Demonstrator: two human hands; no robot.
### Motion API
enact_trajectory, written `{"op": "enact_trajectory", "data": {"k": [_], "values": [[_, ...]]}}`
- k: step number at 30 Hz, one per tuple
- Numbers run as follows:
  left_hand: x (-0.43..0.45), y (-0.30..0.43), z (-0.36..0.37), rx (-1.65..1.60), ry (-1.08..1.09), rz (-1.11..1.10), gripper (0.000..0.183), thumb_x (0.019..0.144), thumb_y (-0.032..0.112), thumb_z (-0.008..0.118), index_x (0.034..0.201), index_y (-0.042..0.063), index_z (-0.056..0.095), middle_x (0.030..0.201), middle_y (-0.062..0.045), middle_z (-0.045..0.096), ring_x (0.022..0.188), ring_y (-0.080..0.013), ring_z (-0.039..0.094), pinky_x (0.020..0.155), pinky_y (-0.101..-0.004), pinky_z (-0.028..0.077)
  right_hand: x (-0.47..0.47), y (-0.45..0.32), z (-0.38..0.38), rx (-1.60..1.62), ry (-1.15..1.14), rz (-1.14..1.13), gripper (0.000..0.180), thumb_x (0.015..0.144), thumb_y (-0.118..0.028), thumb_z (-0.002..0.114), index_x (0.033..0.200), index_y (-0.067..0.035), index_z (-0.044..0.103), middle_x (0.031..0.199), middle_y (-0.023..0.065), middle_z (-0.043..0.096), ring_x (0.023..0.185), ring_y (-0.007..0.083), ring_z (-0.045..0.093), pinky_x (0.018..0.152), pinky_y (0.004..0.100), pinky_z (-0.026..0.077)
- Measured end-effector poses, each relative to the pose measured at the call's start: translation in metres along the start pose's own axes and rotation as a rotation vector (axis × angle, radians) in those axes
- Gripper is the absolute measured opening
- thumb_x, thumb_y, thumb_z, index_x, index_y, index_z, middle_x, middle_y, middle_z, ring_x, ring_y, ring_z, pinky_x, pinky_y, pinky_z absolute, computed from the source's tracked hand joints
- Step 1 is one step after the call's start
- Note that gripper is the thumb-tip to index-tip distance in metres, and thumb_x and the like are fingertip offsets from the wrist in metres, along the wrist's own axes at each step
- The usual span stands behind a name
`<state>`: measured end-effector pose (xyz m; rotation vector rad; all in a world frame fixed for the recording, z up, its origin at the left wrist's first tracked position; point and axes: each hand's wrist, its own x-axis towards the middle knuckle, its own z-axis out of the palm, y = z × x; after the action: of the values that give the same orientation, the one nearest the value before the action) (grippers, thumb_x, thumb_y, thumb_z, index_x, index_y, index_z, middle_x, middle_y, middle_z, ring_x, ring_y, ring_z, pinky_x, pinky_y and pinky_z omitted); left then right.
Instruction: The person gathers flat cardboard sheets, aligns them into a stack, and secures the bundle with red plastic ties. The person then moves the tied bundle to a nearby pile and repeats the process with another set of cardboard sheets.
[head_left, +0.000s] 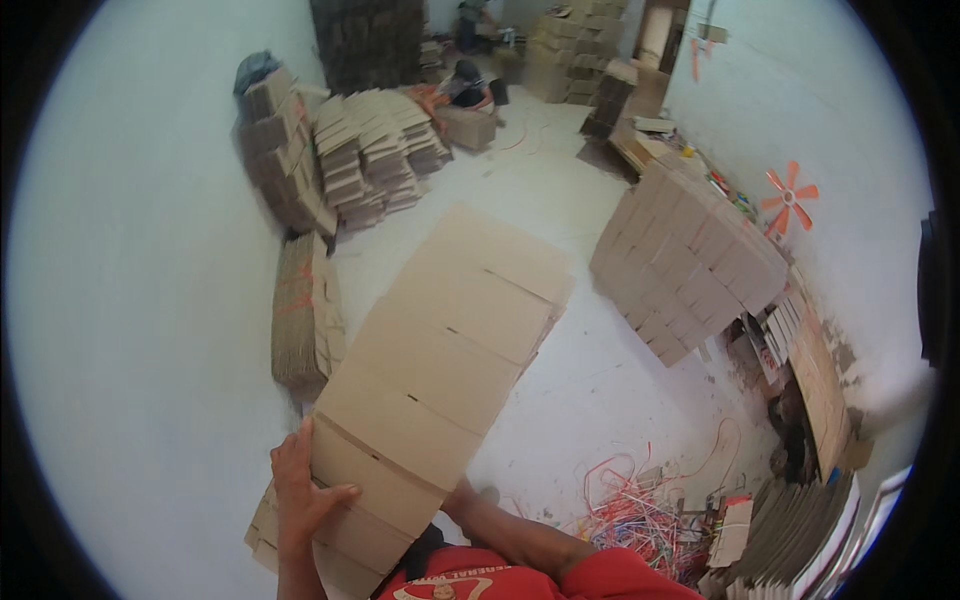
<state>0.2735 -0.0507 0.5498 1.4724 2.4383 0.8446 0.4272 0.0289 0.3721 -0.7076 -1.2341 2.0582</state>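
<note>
A long stack of flat, creased corrugated cardboard pieces (442, 360) slants away in front of me, with dark slots along its creases. My left hand (304, 480) grips its near left side, thumb on the top face and fingers along the edge. From the lower right, my right forearm (517, 529) reaches to the opposite edge. The cardboard hides most of my right hand, so its grip cannot be seen. At the near end, lower layers stick out unevenly to the left, beneath my left wrist.
Tied cardboard bundles (300, 307) stand along the left wall, near fanned cardboard piles (375, 150). A large cardboard stack (682, 262) stands right. Tangled plastic strapping (637, 517) covers the floor at lower right, beside upright cardboard sheets (787, 525). A person (469, 86) crouches at the back.
</note>
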Motion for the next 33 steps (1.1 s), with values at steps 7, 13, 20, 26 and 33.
{"op": "enact_trajectory", "data": {"k": [7, 13, 20, 26, 33], "values": [[0.04, 0.099, 0.032, 0.011, -0.022, 0.305, 0.105, 0.035, 0.022, 0.081, 0.131, 0.008, 0.042, 0.117, -0.012, 0.049, 0.105, -0.034, 0.042, 0.094, -0.0422, 0.035, -0.015, -0.058, -0.082, 0.343, 0.003, -0.257, 0.048, 0.092, -0.038, 0.04, 0.125, -0.004, 0.048, 0.122, 0.0111, 0.056, 0.11, 0.0249, 0.054, 0.095, 0.0419, 0.043], [0.089, 0.183, 0.067, 0.16, -0.038, 0.686, 0.111, 0.039, 0.048, 0.079, 0.134, 0.007, 0.038, 0.129, -0.018, 0.042, 0.118, -0.0392, 0.037, 0.099, -0.0447, 0.033, -0.002, -0.089, -0.147, 1.272, 0.047, -0.096, 0.048, 0.092, -0.038, 0.041, 0.127, -0.005, 0.047, 0.124, 0.0109, 0.054, 0.114, 0.0245, 0.051, 0.101, 0.0427, 0.037], [0.141, 0.316, 0.193, -0.164, -0.593, 0.794, 0.121, 0.04, 0.061, 0.076, 0.137, 0.003, 0.033, 0.136, -0.017, 0.04, 0.12, -0.0345, 0.039, 0.1, -0.0444, 0.033, -0.059, -0.125, -0.298, 1.235, 0.158, -0.406, 0.048, 0.093, -0.039, 0.04, 0.126, -0.005, 0.048, 0.125, 0.0097, 0.054, 0.113, 0.0242, 0.052, 0.099, 0.0405, 0.039], [0.17, 0.456, 0.327, -0.303, -0.768, 0.959, 0.119, 0.04, 0.05, 0.079, 0.139, 0.006, 0.031, 0.132, -0.015, 0.044, 0.117, -0.0322, 0.041, 0.1, -0.0432, 0.032, -0.12, -0.204, -0.416, 1.203, 0.373, -0.701, 0.053, 0.092, -0.047, 0.039, 0.126, -0.008, 0.049, 0.125, 0.0081, 0.054, 0.113, 0.0241, 0.051, 0.1, 0.0404, 0.036], [0.12, 0.632, 0.452, -0.405, -1.128, 0.893, 0.11, 0.044, 0.034, 0.078, 0.14, 0.011, 0.032, 0.131, -0.016, 0.043, 0.122, -0.0314, 0.039, 0.103, -0.0418, 0.03, -0.21, -0.234, -0.532, 1.28, 0.395, -1.045, 0.061, 0.087, -0.058, 0.042, 0.127, -0.013, 0.048, 0.123, 0.0054, 0.054, 0.113, 0.0227, 0.05, 0.1, 0.0406, 0.036]]}}
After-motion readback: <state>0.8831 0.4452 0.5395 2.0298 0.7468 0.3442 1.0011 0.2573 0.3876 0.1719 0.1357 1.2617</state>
